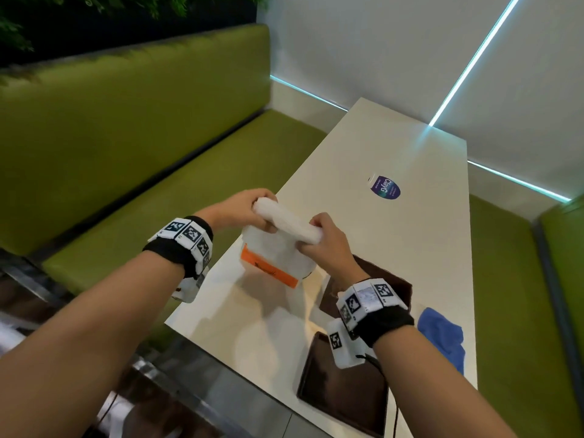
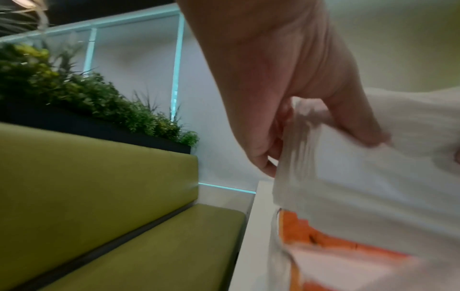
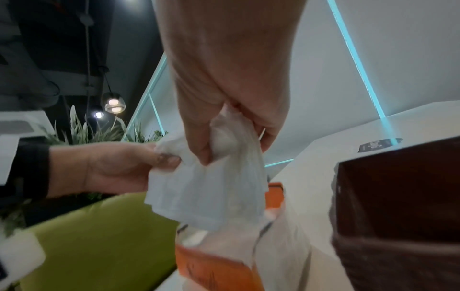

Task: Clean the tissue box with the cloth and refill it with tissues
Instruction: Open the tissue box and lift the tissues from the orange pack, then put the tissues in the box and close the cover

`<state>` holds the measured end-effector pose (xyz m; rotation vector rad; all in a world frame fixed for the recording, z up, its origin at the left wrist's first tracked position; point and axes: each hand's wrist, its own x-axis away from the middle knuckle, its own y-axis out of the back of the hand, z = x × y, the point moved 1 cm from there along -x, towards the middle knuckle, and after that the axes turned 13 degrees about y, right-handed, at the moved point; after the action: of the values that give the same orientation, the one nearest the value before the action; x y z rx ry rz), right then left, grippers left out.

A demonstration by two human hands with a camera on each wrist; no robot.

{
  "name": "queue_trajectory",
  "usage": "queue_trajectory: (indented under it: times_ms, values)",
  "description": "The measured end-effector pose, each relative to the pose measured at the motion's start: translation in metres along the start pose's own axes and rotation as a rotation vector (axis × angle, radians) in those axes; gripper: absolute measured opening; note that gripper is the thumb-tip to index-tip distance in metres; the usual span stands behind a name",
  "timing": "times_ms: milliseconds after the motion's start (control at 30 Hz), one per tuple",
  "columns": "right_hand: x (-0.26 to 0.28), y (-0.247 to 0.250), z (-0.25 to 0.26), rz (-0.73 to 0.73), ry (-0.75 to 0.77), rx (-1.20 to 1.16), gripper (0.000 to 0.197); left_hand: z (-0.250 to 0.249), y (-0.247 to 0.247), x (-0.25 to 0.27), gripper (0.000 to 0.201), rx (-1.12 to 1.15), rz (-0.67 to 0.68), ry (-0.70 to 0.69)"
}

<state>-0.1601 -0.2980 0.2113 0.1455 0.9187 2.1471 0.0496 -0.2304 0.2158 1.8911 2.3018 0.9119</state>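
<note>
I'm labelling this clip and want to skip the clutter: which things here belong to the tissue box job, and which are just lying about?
Part of the job:
- stack of tissues, gripped by left hand and right hand
- orange and white tissue pack
- dark brown tissue box
- brown lid
- blue cloth

Just lying about:
- round purple sticker
- green bench
</note>
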Motion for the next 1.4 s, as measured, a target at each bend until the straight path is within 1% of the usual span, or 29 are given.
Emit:
queue_trajectory:
  times_ms: [67, 100, 167, 200, 233, 300, 333, 367, 467, 500, 567, 600, 700, 767, 833, 900, 967, 1067, 1167, 1233, 1300, 1400]
  values:
    - [0.002, 0.014, 0.007, -0.09, -0.027, -0.18, 0.051, -0.008, 0.005, 0.01, 0.057, 0.209, -0.013, -0.023]
    - [0.003, 0.02, 0.01, -0.143, -0.048, -0.324, 0.06, -0.012, 0.005, 0.015, 0.061, 0.336, -0.014, -0.028]
    - [0.007, 0.026, 0.013, -0.235, -0.142, -0.632, 0.072, -0.02, 0.001, 0.023, 0.067, 0.571, -0.013, -0.007]
    - [0.008, 0.026, 0.013, -0.264, -0.199, -0.752, 0.074, -0.023, -0.004, 0.025, 0.068, 0.654, -0.019, 0.019]
    - [0.011, 0.026, 0.015, -0.286, -0.256, -0.861, 0.069, -0.027, -0.011, 0.026, 0.067, 0.696, -0.034, 0.056]
    - [0.016, 0.024, 0.019, -0.305, -0.347, -1.031, 0.047, -0.033, -0.027, 0.029, 0.063, 0.691, -0.057, 0.136]
    - [0.019, 0.024, 0.018, -0.31, -0.39, -1.066, 0.04, -0.034, -0.035, 0.029, 0.062, 0.675, -0.059, 0.162]
    - [0.023, 0.027, 0.019, -0.313, -0.431, -1.091, 0.037, -0.035, -0.042, 0.029, 0.063, 0.666, -0.056, 0.177]
    - [0.034, 0.039, 0.009, -0.289, -0.549, -1.07, 0.028, -0.034, -0.059, 0.026, 0.064, 0.692, -0.043, 0.225]
    - [0.039, 0.044, 0.006, -0.264, -0.584, -1.074, 0.029, -0.036, -0.064, 0.027, 0.062, 0.693, -0.038, 0.242]
    - [0.046, 0.055, -0.002, -0.241, -0.625, -1.039, 0.046, -0.041, -0.076, 0.027, 0.06, 0.655, 0.001, 0.253]
    - [0.049, 0.061, -0.004, -0.251, -0.612, -1.028, 0.049, -0.044, -0.083, 0.027, 0.06, 0.626, 0.032, 0.242]
    - [0.058, 0.086, -0.012, -0.322, -0.508, -1.029, 0.034, -0.059, -0.099, 0.028, 0.063, 0.585, 0.105, 0.221]
    - [0.065, 0.103, -0.018, -0.353, -0.448, -1.023, 0.033, -0.068, -0.107, 0.026, 0.067, 0.584, 0.157, 0.224]
    - [0.074, 0.117, -0.027, -0.379, -0.425, -0.98, 0.032, -0.077, -0.115, 0.023, 0.069, 0.559, 0.2, 0.239]
    - [0.083, 0.126, -0.037, -0.415, -0.441, -0.865, 0.032, -0.087, -0.129, 0.022, 0.066, 0.456, 0.186, 0.24]
    - [0.093, 0.129, -0.049, -0.418, -0.493, -0.684, 0.033, -0.094, -0.147, 0.023, 0.061, 0.3, 0.095, 0.215]
    - [0.104, 0.121, -0.065, -0.342, -0.635, -0.416, 0.037, -0.096, -0.178, 0.023, 0.041, 0.129, -0.027, 0.161]
    - [0.106, 0.109, -0.076, -0.204, -0.685, -0.186, 0.049, -0.089, -0.2, 0.02, 0.029, -0.025, -0.026, 0.127]
    - [0.104, 0.101, -0.081, -0.114, -0.684, -0.022, 0.05, -0.085, -0.21, 0.017, 0.022, -0.163, -0.005, 0.104]
    - [0.101, 0.094, -0.084, -0.04, -0.668, 0.103, 0.047, -0.083, -0.216, 0.014, 0.029, -0.257, 0.006, 0.127]
    - [0.097, 0.086, -0.081, 0.009, -0.665, 0.237, 0.043, -0.084, -0.226, 0.01, 0.036, -0.357, 0.041, 0.192]
